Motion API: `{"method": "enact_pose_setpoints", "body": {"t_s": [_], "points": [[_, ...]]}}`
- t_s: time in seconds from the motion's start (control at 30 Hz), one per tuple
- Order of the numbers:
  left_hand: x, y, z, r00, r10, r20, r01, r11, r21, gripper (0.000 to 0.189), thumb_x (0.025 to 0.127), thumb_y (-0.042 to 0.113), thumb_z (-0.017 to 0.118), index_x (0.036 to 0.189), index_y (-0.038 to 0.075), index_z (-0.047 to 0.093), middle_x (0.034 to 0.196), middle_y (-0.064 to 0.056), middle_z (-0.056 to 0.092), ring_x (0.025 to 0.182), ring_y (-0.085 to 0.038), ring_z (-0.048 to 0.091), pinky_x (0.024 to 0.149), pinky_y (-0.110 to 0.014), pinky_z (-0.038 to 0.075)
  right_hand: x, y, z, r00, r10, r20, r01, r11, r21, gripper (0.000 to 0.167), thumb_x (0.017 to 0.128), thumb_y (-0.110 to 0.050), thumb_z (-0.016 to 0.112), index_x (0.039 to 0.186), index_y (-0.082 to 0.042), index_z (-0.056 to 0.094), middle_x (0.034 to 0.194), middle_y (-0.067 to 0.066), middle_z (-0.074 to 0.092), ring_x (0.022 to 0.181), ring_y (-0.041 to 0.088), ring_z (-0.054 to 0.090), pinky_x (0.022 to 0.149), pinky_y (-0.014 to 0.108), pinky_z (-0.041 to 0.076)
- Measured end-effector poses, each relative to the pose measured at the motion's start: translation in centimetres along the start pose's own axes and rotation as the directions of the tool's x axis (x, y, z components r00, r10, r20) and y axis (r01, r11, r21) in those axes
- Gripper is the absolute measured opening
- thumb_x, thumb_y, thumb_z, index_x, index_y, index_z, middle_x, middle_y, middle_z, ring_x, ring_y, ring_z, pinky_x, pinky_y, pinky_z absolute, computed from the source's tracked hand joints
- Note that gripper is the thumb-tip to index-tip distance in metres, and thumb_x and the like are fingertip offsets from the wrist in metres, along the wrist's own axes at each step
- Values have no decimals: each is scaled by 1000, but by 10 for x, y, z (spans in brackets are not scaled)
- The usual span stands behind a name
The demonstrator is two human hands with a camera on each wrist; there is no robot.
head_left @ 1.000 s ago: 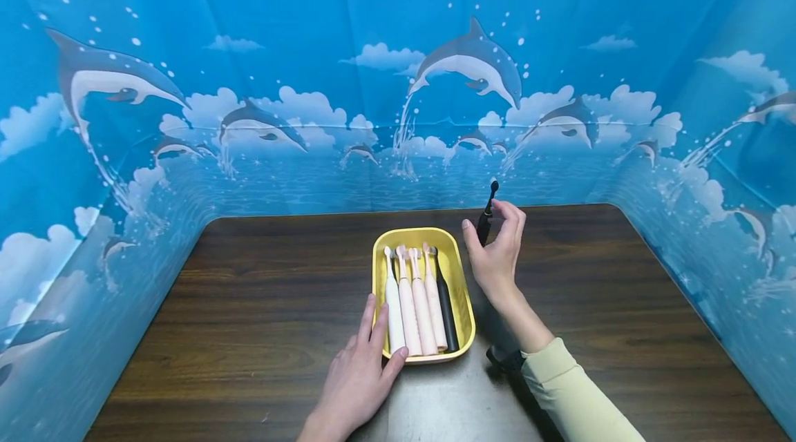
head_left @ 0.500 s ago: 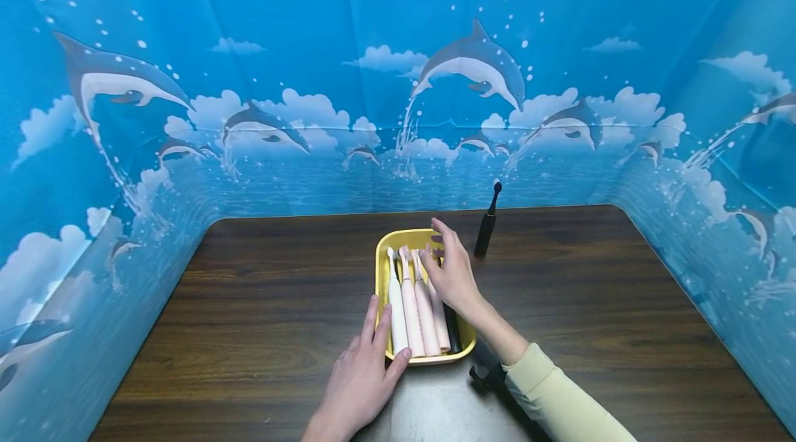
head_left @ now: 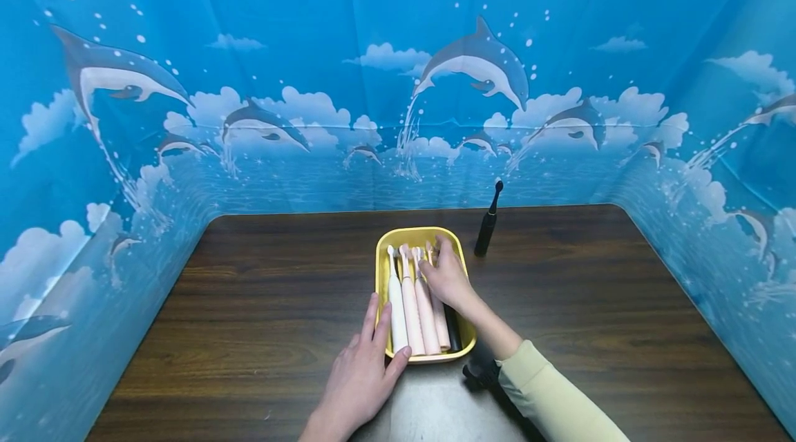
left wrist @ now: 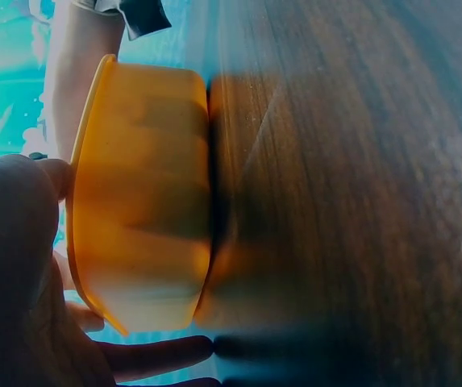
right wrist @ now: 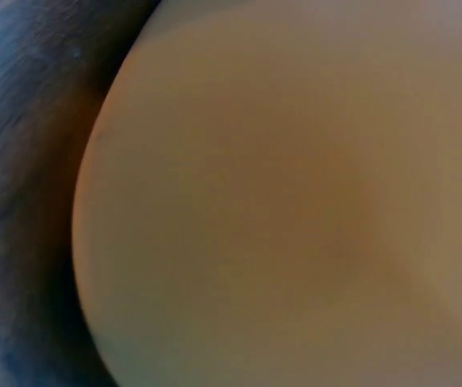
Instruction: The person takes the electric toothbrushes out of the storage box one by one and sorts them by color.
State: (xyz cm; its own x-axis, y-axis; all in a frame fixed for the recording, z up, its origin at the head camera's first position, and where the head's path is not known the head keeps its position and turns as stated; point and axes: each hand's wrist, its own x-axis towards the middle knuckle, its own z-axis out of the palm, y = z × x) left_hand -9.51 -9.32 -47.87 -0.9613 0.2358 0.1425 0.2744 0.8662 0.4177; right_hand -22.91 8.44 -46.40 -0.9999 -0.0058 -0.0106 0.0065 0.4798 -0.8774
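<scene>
A yellow tray (head_left: 469, 328) holds several electric toothbrushes lying side by side: a white toothbrush (head_left: 396, 314), pink toothbrushes (head_left: 425, 318) and a black toothbrush (head_left: 456, 333) partly under the right hand. My left hand (head_left: 361, 373) rests at the tray's near-left corner, its fingers along the left side and its thumb on the front rim. My right hand (head_left: 449, 280) reaches over the tray's right side, thumb and fingers spread apart around the brush heads; its fingertips are partly hidden. Another black toothbrush (head_left: 486, 231) stands upright on the table, right of the tray.
The dark wood-grain table (head_left: 267, 297) spreads out on both sides of the tray. Behind it hangs a blue dolphin-print backdrop (head_left: 298, 179), which wraps round both sides. In the right wrist view the tray's outer wall (right wrist: 271, 201) fills most of the picture.
My right hand has let go of the black toothbrush, left it standing upright on the table, and moved left and down into the tray. My left hand has stayed in place.
</scene>
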Motion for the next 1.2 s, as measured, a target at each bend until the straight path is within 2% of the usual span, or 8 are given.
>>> {"method": "enact_pose_setpoints", "body": {"t_s": [0.23, 0.47, 0.73, 0.87, 0.97, 1.07, 1.2], "points": [[0, 0, 1, 1000, -12, 11, 12, 1000, -2, 72, 101, 49, 59, 158, 9, 40, 169, -10, 20, 106, -42, 65, 78, -58, 53, 10, 2, 0, 989, 133, 62, -139, 983, 120, 67, 103, -15, 56, 157, 8, 23, 154, 31, 38, 143, 42, 38, 116, 52, 31], [-1, 0, 2, 1000, -18, 14, 18, 1000, -2, 73, 101, 50, 58, 159, 10, 39, 170, -8, 18, 107, -41, 65, 79, -58, 53, 12, 1, -2, 979, 171, 110, -192, 954, 232, 68, 102, -8, 55, 158, 7, 19, 152, 31, 42, 142, 40, 40, 115, 51, 33], [-3, 0, 3, 1000, -7, -4, 7, 1000, 7, 73, 101, 50, 59, 159, 10, 38, 169, -9, 20, 107, -42, 65, 77, -58, 53, 8, -5, -5, 965, 221, 144, -249, 944, 218, 69, 101, -9, 56, 159, 6, 21, 139, 26, 54, 129, 35, 54, 109, 49, 41], [-3, 0, 3, 1000, -8, -3, 8, 1000, 4, 73, 101, 49, 59, 159, 9, 39, 169, -10, 20, 107, -42, 65, 78, -58, 53, 4, -9, -9, 965, 202, 166, -238, 940, 243, 57, 103, -6, 54, 153, 10, 31, 120, 22, 60, 109, 30, 64, 97, 44, 50], [-4, 0, 4, 1000, -11, 1, 11, 1000, 1, 73, 101, 49, 58, 159, 9, 38, 170, -10, 19, 107, -42, 65, 79, -58, 53, 0, -12, -14, 965, 177, 195, -222, 945, 241, 44, 105, -4, 53, 144, 12, 43, 108, 18, 62, 95, 25, 64, 86, 39, 53], [-5, 0, 5, 1000, -11, 2, 11, 1000, 2, 73, 101, 50, 58, 159, 10, 37, 170, -9, 19, 108, -41, 64, 78, -58, 53, -7, -14, -20, 966, 152, 209, -193, 962, 195, 38, 104, -4, 55, 138, 12, 48, 105, 16, 63, 90, 23, 64, 80, 36, 52], [-5, 0, 6, 1000, -9, -3, 9, 1000, 2, 73, 101, 49, 58, 159, 10, 38, 170, -10, 19, 108, -42, 64, 78, -58, 53, -18, -12, -28, 963, 120, 240, -154, 980, 129, 39, 103, -6, 58, 139, 7, 50, 107, 16, 64, 88, 22, 67, 74, 36, 54]]}}
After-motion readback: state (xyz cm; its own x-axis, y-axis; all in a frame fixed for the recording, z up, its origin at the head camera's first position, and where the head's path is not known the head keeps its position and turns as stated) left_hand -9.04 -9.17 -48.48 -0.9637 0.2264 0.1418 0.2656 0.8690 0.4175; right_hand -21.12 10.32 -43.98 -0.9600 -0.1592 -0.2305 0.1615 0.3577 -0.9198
